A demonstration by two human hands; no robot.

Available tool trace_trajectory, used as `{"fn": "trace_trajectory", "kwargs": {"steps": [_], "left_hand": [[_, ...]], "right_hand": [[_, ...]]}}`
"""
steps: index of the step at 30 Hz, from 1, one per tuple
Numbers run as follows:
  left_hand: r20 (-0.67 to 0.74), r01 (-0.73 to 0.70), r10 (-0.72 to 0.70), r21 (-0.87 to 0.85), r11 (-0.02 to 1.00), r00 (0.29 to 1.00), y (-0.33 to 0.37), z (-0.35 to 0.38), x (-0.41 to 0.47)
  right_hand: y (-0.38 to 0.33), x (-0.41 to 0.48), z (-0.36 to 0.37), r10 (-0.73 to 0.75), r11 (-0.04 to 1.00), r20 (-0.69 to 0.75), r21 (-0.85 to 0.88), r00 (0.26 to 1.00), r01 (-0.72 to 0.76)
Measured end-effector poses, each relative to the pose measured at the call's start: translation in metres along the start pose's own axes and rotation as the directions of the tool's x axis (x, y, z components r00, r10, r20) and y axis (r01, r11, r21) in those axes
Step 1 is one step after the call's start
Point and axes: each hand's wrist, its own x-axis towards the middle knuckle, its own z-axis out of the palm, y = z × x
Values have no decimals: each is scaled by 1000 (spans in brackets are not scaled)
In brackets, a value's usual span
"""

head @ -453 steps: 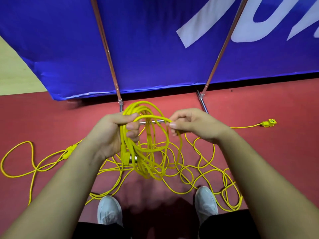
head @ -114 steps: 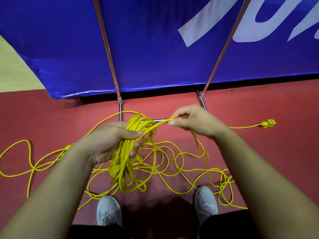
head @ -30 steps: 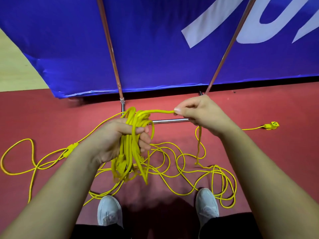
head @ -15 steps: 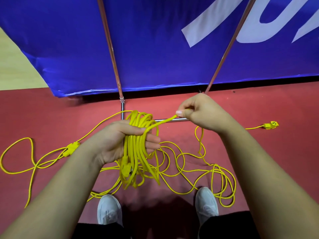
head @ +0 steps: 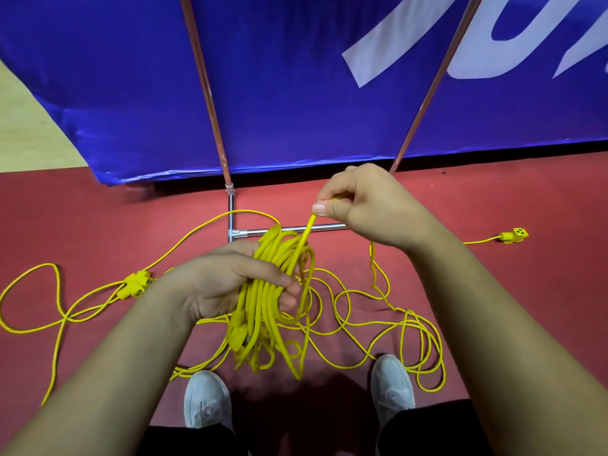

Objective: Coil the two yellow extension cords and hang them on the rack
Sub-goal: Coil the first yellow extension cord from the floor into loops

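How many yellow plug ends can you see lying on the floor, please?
2. The left plug end lies left of the left hand; the right plug end lies at the far right. More may hide in the coil.

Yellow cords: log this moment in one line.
left hand grips coil | right hand pinches strand above coil | loose cord on red floor | coil not yet hung

The cord (head: pixel 260 311) is showing solid yellow. The floor (head: pixel 98 218) is showing plain red. The banner (head: pixel 289 93) is showing blue with white lettering. The shoes (head: pixel 205 399) are showing pale grey.
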Motion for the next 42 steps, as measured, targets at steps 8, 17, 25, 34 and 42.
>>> {"fn": "trace_trajectory", "kwargs": {"steps": [8, 17, 25, 34, 42], "left_hand": [[14, -86, 87, -43, 995, 996, 3, -10, -2], [-15, -147, 146, -119, 982, 989, 8, -25, -4], [-151, -26, 60, 218, 976, 987, 8, -20, -9], [-21, -27, 25, -116, 993, 999, 5, -21, -2], [-8, -138, 139, -213, 967, 990, 4, -27, 1]], "right_hand": [[-32, -2, 31, -110, 993, 224, 62, 968, 99], [45, -14, 28, 159, 924, 465, 242, 871, -297], [38, -4, 21, 203, 871, 36, 450, 978, -198], [-10, 0, 36, -150, 971, 165, 208, 975, 114], [52, -15, 35, 158, 892, 441, 319, 883, -319]]}}
